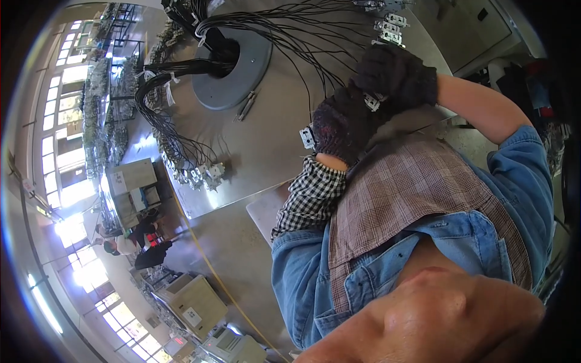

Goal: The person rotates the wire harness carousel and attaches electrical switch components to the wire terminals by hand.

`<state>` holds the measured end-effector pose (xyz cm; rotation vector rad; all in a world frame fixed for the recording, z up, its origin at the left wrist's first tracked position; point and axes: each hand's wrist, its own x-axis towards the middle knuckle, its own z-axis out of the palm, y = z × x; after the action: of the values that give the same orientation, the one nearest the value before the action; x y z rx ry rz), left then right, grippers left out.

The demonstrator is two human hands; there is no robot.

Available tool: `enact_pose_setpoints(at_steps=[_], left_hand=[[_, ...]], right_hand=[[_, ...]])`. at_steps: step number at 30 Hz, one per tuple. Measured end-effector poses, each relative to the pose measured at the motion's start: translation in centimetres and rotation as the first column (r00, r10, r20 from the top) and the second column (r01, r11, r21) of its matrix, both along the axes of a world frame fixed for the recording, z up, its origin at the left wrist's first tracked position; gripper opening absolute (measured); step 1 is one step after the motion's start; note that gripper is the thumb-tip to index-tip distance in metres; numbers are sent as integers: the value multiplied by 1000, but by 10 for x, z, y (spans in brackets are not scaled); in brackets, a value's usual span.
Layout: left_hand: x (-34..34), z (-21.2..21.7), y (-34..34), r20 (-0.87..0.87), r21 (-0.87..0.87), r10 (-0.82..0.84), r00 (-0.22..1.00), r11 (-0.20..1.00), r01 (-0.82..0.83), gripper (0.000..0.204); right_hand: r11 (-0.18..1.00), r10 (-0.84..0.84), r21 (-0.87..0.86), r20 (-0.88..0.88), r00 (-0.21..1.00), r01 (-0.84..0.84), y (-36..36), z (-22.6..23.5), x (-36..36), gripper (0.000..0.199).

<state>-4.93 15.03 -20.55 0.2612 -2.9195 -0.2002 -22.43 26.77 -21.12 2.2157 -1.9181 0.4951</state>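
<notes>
Both my hands wear dark gloves and meet over the near right part of a metal table point(266, 151). My left hand point(340, 124), below a checkered sleeve cuff, is closed around black wires. A white connector with dark openings point(307, 138) sticks out at its left side. My right hand point(390, 74) is closed close beside it, above and to the right. Another white connector point(373, 103) shows between the two hands, at the right hand's fingers. The fingertips are mostly hidden. Black cables point(296, 42) fan out toward my hands from a thick bundle.
The bundle passes through a round grey disc point(254, 72) on the table. A small metal pen-like tool point(245, 106) lies beside it. More connectors hang in a cluster point(200, 174) at the left edge, and several point(390, 30) lie beyond my right hand. Another person point(142, 242) is far left.
</notes>
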Motion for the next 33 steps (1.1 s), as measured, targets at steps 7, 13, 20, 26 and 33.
enact_pose_setpoints(at_steps=[7,13,20,26,33], left_hand=[[2,16,-2,81,235,-31,996,972,11,64],[-16,33,30,-142,158,13,990,987,10,68],[-35,1,55,-122,130,156,980,982,-140,60],[-35,6,55,-142,99,139,980,987,-125,57],[-31,0,49,-134,79,143,981,988,-134,57]], right_hand=[[929,-41,329,548,835,-170,12,29,-48,69],[993,97,-30,-346,933,-114,17,-11,-72,53],[986,35,-142,-345,938,-89,-4,-32,-63,44],[989,-34,-128,-694,719,-77,-10,-74,-100,44],[968,221,-54,-296,929,-247,-1,-32,-74,58]])
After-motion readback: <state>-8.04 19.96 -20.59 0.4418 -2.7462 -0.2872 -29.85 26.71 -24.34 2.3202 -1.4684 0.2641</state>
